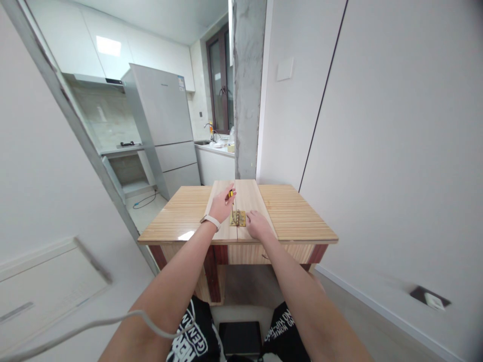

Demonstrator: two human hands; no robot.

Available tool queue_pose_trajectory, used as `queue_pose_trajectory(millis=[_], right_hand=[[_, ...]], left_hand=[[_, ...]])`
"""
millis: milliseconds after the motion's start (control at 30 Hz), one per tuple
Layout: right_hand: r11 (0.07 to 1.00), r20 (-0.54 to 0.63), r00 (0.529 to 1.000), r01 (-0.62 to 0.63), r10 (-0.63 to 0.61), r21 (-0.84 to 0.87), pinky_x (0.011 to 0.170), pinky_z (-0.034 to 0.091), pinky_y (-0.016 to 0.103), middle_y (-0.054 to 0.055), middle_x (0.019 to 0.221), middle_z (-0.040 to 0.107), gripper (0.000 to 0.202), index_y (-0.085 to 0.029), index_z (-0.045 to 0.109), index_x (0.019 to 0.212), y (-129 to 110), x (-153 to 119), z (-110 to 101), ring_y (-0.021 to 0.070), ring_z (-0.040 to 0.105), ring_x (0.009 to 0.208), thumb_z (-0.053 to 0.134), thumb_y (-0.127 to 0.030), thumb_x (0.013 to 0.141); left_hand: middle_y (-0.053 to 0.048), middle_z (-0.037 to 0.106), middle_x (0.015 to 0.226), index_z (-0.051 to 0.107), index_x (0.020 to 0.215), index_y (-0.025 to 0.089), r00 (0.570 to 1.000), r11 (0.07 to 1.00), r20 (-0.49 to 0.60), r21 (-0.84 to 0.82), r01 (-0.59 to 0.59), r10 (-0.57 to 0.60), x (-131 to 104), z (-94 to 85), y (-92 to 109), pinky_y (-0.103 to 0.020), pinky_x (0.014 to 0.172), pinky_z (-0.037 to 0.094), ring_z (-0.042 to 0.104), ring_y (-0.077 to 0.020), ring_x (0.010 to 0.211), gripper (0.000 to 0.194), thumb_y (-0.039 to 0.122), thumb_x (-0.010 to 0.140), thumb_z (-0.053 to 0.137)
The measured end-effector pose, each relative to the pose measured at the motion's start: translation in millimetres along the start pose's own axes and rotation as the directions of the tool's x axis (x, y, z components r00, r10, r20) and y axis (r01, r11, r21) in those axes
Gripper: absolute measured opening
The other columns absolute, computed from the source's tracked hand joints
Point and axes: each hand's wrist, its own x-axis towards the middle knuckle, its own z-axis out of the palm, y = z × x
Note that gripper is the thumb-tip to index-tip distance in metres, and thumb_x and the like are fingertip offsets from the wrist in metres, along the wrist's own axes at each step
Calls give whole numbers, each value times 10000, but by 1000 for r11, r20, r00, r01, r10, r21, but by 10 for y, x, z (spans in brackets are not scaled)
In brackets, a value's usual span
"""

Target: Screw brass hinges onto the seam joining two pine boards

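My left hand (222, 203), with a pale band at the wrist, is closed round the yellow and black handle of a screwdriver (231, 193). The screwdriver stands about upright, its thin shaft reaching down to the left leaf of a brass-coloured hinge (237, 218). That hinge lies open over the seam between two pale wooden boards (251, 193). Fingers curled, my right hand (258, 224) rests on the right-hand board, with the fingertips against the hinge's right edge. Any screws in the hinge are too small to make out.
The boards lie across a wooden desk (298, 211) with a drawer front below. A white cable (113, 320) crosses my left forearm. A wall (377, 125) stands close on the right. Past the desk are a fridge (162, 110) and a sink counter (215, 161).
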Motion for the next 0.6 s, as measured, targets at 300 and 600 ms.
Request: queue_pose_trajectory(millis=[300,600], right_hand=[[1000,2,1000,8,-8,-10,1063,332,317,104,1177,659,332,-209,665,1131,14,9,18,204,529,1172,355,-301,1057],[1000,-13,1000,15,-15,-17,1046,344,316,110,1141,660,323,-204,669,1102,34,11,44,213,538,1140,363,-293,1055]], left_hand=[[-59,720,1100,661,1312,271,998,979,-44,203,-24,33,-14,-101,52,-310,847,595,690,-169,918,345,272,974,596],[-101,661,1297,475,1507,234,995,991,67,104,-81,75,20,-34,-39,-353,1007,550,663,-181,1158,589,65,943,464]])
